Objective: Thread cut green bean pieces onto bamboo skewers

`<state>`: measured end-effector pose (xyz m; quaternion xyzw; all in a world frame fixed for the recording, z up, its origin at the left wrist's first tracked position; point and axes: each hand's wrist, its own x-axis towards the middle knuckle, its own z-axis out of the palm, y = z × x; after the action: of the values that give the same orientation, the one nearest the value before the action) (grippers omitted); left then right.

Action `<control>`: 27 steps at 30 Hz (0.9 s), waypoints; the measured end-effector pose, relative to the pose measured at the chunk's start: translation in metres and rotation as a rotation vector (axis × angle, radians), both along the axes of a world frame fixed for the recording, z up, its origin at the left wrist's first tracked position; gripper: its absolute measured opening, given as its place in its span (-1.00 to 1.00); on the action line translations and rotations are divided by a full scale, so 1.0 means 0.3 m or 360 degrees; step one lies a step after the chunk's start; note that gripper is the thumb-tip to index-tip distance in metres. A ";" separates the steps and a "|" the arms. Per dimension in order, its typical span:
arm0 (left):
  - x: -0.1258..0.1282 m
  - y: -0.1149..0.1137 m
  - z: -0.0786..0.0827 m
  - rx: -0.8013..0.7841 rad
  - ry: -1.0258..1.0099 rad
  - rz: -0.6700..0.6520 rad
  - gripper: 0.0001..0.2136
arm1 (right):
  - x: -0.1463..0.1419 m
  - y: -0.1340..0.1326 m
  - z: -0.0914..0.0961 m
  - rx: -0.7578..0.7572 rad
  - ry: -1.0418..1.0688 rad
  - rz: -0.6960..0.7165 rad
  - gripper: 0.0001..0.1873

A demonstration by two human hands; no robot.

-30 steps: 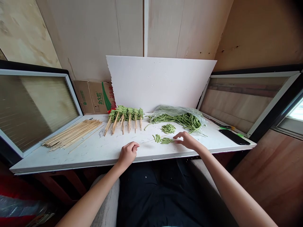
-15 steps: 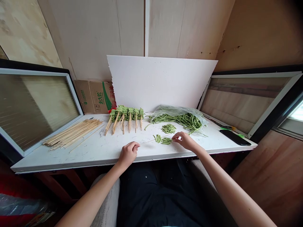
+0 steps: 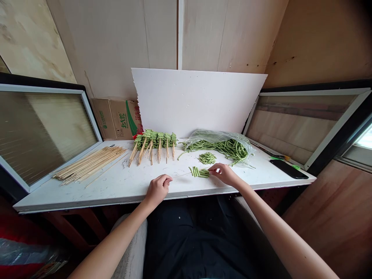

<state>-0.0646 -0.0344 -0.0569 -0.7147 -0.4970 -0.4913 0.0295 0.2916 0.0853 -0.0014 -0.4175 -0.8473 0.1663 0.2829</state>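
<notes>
My left hand (image 3: 157,190) is closed around one end of a thin pale skewer (image 3: 181,175), low over the front of the white table. Its far end runs toward a row of short cut green bean pieces (image 3: 196,171), the leftmost of which appear to be strung on it. At the row's right end, my right hand (image 3: 223,174) pinches with thumb and forefinger at a bean piece, partly hidden by the fingers. Just behind lies a small heap of cut bean pieces (image 3: 207,157).
Long green beans (image 3: 232,149) spill from a clear plastic bag. Stacked bean skewers (image 3: 155,140) stand at the back left, near a cardboard box (image 3: 116,118). Bare bamboo skewers (image 3: 90,164) lie at left. A black phone (image 3: 288,169) rests at right. A white board (image 3: 197,100) leans behind.
My right hand has shifted slightly left and down against the bean pieces. The pieces at the front now sit closer together in one row. My left hand has barely moved.
</notes>
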 end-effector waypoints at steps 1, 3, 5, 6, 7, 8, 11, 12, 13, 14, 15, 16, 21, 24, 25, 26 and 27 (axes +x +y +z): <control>0.000 0.000 0.000 -0.0001 0.0000 -0.0001 -0.80 | -0.004 -0.003 -0.001 -0.0010 0.0003 0.0005 -0.80; 0.000 0.001 -0.002 -0.0009 0.0002 -0.0011 -0.80 | -0.011 -0.006 -0.005 -0.0025 0.0009 0.0015 -0.79; 0.000 0.001 -0.003 -0.0011 0.0010 -0.0019 -0.81 | -0.017 -0.006 -0.012 -0.0037 0.0018 0.0022 -0.78; 0.000 0.001 -0.003 -0.0008 0.0017 -0.0022 -0.81 | -0.019 -0.005 -0.015 -0.0048 0.0022 0.0024 -0.77; 0.000 0.001 -0.003 -0.0005 0.0023 -0.0022 -0.81 | -0.021 -0.006 -0.018 -0.0062 0.0026 0.0022 -0.76; 0.000 0.001 -0.003 -0.0001 0.0028 -0.0020 -0.82 | -0.024 -0.006 -0.020 -0.0077 0.0027 0.0015 -0.76; 0.000 0.000 -0.002 -0.0004 0.0036 -0.0019 -0.82 | -0.031 -0.012 -0.022 -0.0112 0.0023 -0.0013 -0.74; 0.000 0.000 -0.002 -0.0008 0.0038 -0.0020 -0.82 | -0.034 -0.015 -0.022 -0.0118 0.0024 -0.0019 -0.73; 0.000 -0.001 -0.001 -0.0013 0.0038 -0.0021 -0.82 | -0.036 -0.017 -0.022 -0.0123 0.0024 -0.0018 -0.72; 0.000 -0.001 -0.001 -0.0017 0.0039 -0.0022 -0.82 | -0.038 -0.019 -0.022 -0.0126 0.0025 -0.0016 -0.72; 0.000 -0.001 -0.001 -0.0020 0.0039 -0.0023 -0.82 | -0.040 -0.020 -0.022 -0.0126 0.0025 -0.0014 -0.71; -0.001 -0.001 -0.001 -0.0022 0.0039 -0.0025 -0.82 | -0.040 -0.020 -0.022 -0.0123 0.0024 -0.0014 -0.71; -0.002 0.001 -0.004 -0.0033 0.0058 -0.0035 -0.81 | -0.038 -0.013 -0.028 -0.0088 -0.0013 -0.0013 -0.69; -0.003 0.001 -0.007 -0.0053 0.0074 -0.0050 -0.81 | -0.034 -0.006 -0.037 -0.0070 -0.0037 -0.0009 -0.70; -0.003 0.001 -0.007 -0.0062 0.0079 -0.0057 -0.81 | -0.033 -0.004 -0.040 -0.0062 -0.0037 -0.0006 -0.71; -0.002 0.001 -0.007 -0.0071 0.0086 -0.0064 -0.81 | -0.033 -0.003 -0.044 -0.0054 -0.0035 0.0001 -0.72; -0.002 0.000 -0.007 -0.0078 0.0093 -0.0069 -0.80 | -0.033 -0.002 -0.046 -0.0046 -0.0030 0.0009 -0.74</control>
<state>-0.0651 -0.0343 -0.0589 -0.7398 -0.4922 -0.4584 0.0160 0.2817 0.0848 -0.0153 -0.4207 -0.8487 0.1753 0.2684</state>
